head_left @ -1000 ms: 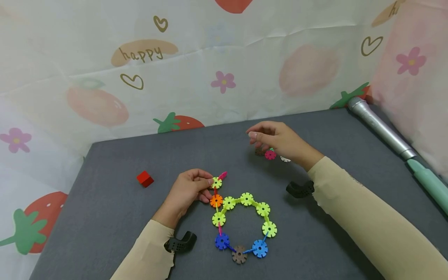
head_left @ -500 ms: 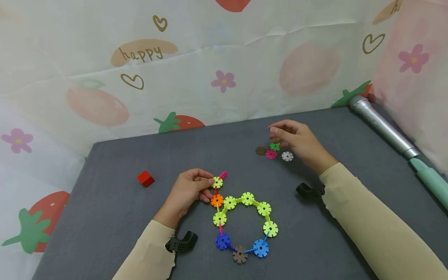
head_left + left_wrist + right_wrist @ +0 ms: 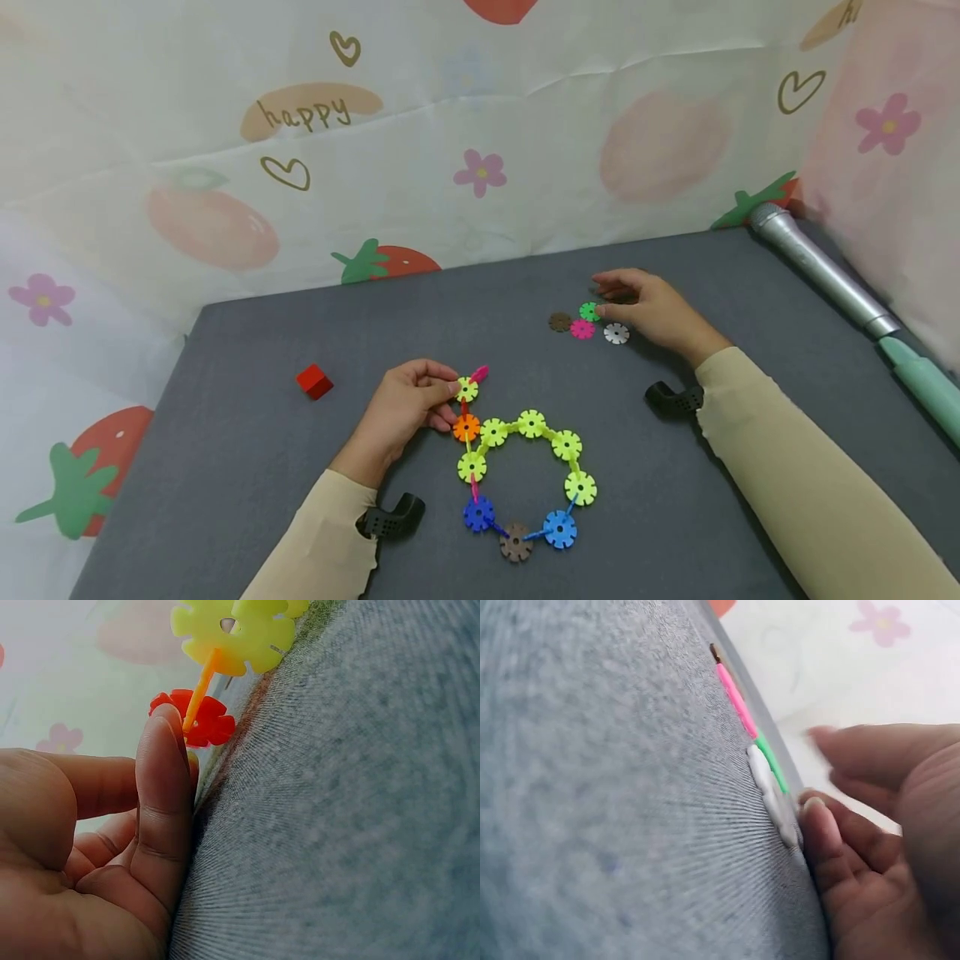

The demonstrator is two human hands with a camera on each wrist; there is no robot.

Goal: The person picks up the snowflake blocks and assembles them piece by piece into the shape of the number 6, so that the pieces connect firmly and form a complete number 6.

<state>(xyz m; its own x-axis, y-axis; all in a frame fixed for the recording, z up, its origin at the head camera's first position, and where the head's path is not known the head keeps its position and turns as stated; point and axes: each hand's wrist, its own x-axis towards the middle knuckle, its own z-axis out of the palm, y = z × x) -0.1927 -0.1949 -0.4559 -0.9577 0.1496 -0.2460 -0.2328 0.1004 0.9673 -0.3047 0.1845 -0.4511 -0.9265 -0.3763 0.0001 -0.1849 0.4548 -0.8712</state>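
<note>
In the head view my left hand (image 3: 408,408) pinches the yellow-green notched disc (image 3: 467,389) at the upper end of a linked chain. That disc also joins a pink disc (image 3: 481,374) and, below, an orange disc (image 3: 467,428). Lower down, the chain forms a ring with a blue disc (image 3: 478,514) and a brown disc (image 3: 516,543). My right hand (image 3: 656,312) is at the loose discs, thumb tip beside the green disc (image 3: 588,312), fingers spread away from the thumb. In the right wrist view the white disc (image 3: 769,791) lies flat in front of that thumb.
Loose pink (image 3: 582,329) and brown (image 3: 559,322) discs lie left of the white one. A red cube (image 3: 314,382) sits on the left part of the grey tabletop (image 3: 240,467). At the right edge lies a silver and green microphone (image 3: 825,275). Printed cloth hangs behind.
My right hand has moved right, then lowered its thumb to the green disc, uncovering the loose discs. The left hand keeps its grip on the chain in the same place.
</note>
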